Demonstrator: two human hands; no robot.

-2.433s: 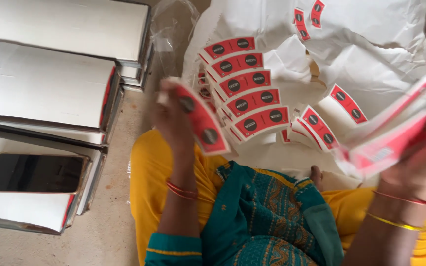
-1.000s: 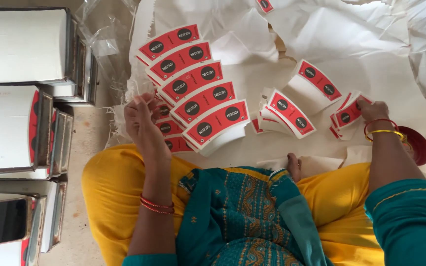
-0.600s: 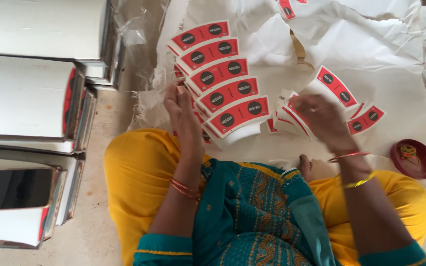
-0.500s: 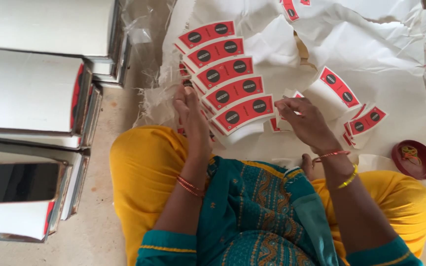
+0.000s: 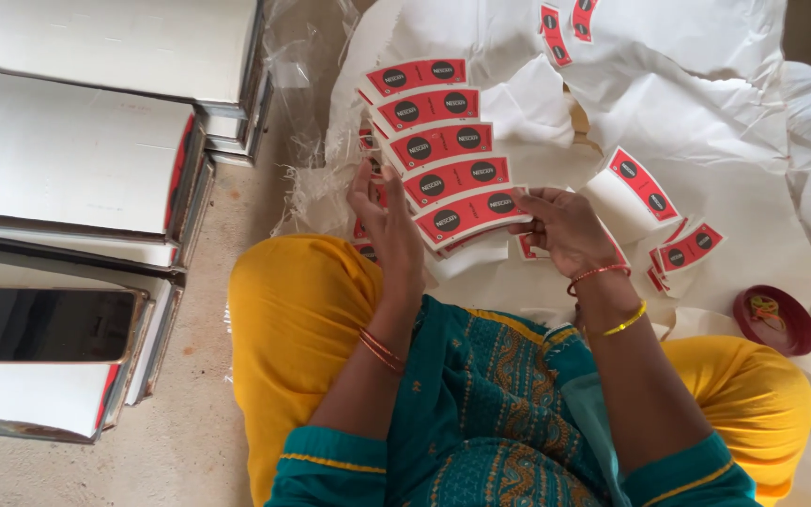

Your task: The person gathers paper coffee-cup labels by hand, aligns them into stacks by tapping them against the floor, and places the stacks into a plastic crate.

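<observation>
Hands squaring a fanned stack of red-and-white curved paper blanks (image 5: 443,164) over white wrapping paper (image 5: 706,122).

Left hand (image 5: 389,221) lies open, fingers straight, flat against the fan's near-left edge; right hand (image 5: 565,225) is half-curled, fingertips pinching the lowest blank's right end. Even pressure from both sides, I judge, would keep the fan aligned. Loose blanks (image 5: 645,183) lie beyond the right hand; a red dish (image 5: 786,329) sits right of that wrist.
</observation>
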